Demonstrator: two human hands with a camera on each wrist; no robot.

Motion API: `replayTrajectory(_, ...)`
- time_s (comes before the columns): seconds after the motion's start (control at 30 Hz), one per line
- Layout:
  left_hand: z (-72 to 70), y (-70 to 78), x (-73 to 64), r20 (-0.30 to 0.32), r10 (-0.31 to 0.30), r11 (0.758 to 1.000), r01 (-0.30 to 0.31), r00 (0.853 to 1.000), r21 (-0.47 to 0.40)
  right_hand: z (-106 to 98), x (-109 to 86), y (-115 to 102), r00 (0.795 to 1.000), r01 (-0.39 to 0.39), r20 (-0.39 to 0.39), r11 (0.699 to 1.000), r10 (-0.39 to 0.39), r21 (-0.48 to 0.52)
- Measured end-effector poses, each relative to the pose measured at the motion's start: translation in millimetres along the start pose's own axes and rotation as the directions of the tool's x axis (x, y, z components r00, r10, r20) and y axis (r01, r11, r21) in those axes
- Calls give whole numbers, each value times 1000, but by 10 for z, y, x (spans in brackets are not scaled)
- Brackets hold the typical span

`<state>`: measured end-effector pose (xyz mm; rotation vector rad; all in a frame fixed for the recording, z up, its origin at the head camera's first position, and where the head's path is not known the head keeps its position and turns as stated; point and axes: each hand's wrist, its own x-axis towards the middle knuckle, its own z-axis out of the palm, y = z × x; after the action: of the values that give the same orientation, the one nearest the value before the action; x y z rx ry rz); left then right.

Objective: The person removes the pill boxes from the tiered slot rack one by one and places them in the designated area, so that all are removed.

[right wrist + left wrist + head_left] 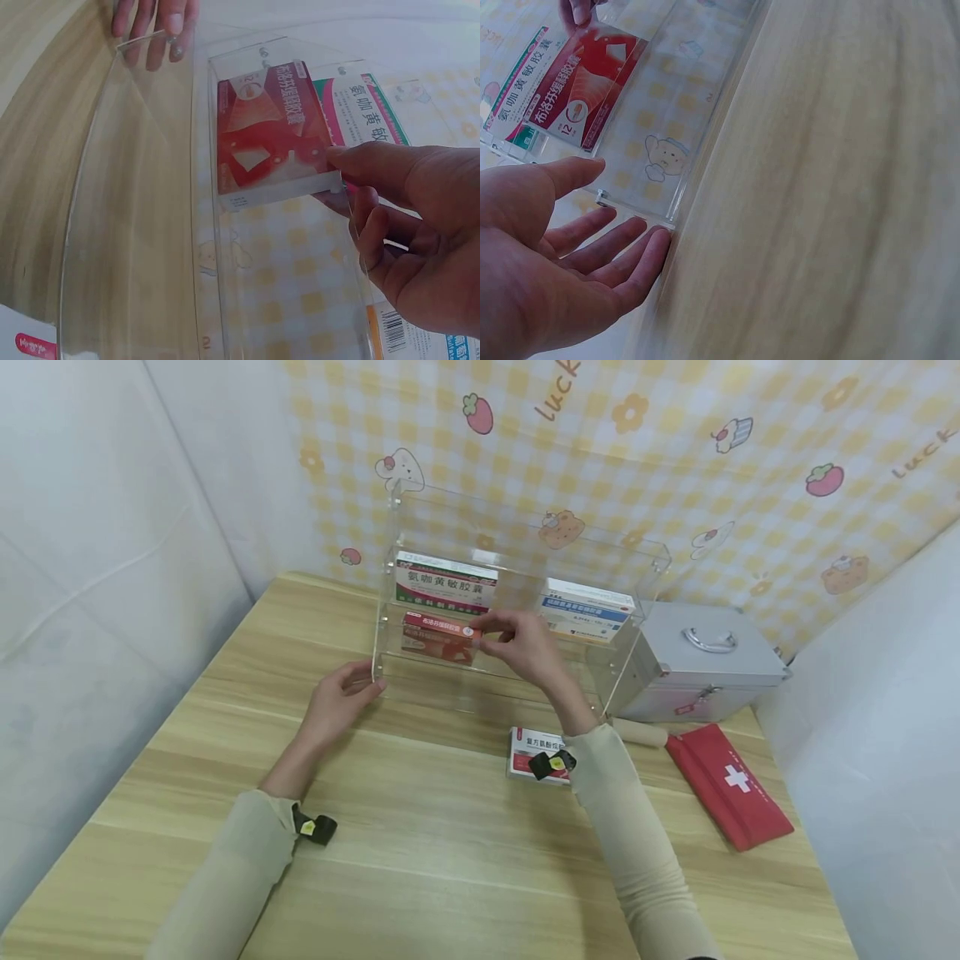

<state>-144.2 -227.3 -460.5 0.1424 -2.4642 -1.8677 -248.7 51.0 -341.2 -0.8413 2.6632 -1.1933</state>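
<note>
A clear acrylic rack (510, 689) with tiers stands on the wooden table. My right hand (525, 643) pinches the right end of a red medicine box (437, 635) between thumb and fingers. This box sits upright at the rack's left, behind a clear front panel, as the right wrist view also shows. At the rack's lower left side is my left hand (341, 702), its fingers relaxed and touching the side edge. A green-and-white medicine box (446, 583) stands on the tier behind the red one. On the right of that tier is a blue-and-white medicine box (585, 610).
Another red-and-white medicine box (528, 752) lies on the table in front of the rack, partly under the right wrist. A silver metal case (705, 652), a beige roll (637, 732) and a red first-aid pouch (731, 785) are at the right. A checkered cloth (675, 460) hangs behind.
</note>
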Motion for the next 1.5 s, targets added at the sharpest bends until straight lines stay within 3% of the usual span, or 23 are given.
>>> replayTrajectory(0.17, -5, 19, 3, 11, -1, 1000, 1, 1000, -16, 20, 2, 35, 999, 25, -20, 1000, -25, -17)
replayTrajectory(0.4, -12, 359, -153, 28, -22, 999, 23, 999, -22, 36, -9, 54, 998, 34, -48, 999, -34, 7)
replayTrajectory(0.5, -13, 410, -179, 30, -24, 999, 24, 999, -23, 41, -12, 57, 998, 38, -59, 999, -36, 20)
replayTrajectory(0.83, 10, 22, 17, 9, -9, 1000, 9, 1000, -14, 49, -32, 29, 996, 16, -91, 1000, -14, 12)
replayTrajectory(1.5, -3, 12, 4, 0, 1, 1000, -1, 1000, 21, 68, -37, -14, 992, 31, -120, 999, -27, 25)
